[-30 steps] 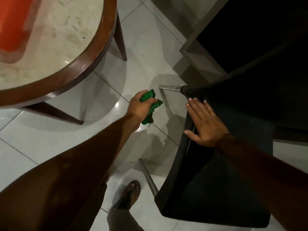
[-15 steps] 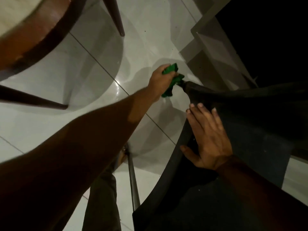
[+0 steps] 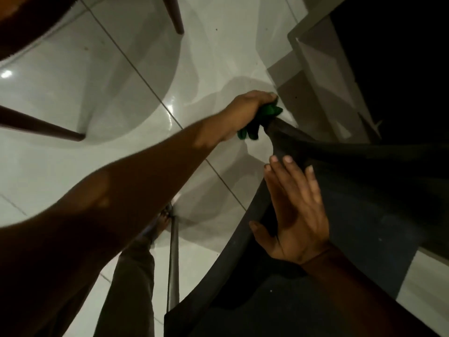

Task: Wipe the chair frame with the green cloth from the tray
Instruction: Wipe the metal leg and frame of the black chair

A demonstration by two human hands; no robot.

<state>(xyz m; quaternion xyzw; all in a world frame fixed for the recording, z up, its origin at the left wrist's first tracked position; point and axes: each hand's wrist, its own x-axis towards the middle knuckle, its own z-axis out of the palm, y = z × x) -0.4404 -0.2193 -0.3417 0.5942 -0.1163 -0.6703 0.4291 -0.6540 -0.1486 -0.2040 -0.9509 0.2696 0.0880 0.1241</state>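
Note:
A black chair (image 3: 359, 195) fills the right and lower part of the head view, its seat dark and its metal leg (image 3: 173, 263) running down to the floor. My left hand (image 3: 245, 113) is closed around the bunched green cloth (image 3: 263, 120) and presses it against the far corner of the chair, where the back meets the frame. The frame under the cloth is hidden. My right hand (image 3: 296, 210) lies flat on the seat's left edge, fingers spread, thumb over the rim.
White glossy floor tiles (image 3: 121, 98) lie to the left. A wooden table's rim (image 3: 21, 23) and two brown legs (image 3: 41, 127) stand at upper left. A grey step or ledge (image 3: 323, 76) rises behind the chair. My foot in a sandal (image 3: 160, 224) is beside the chair leg.
My left hand has carried the green cloth from open air onto the chair's far corner. The view has dropped closer to the chair, and the table has slid out toward the upper left.

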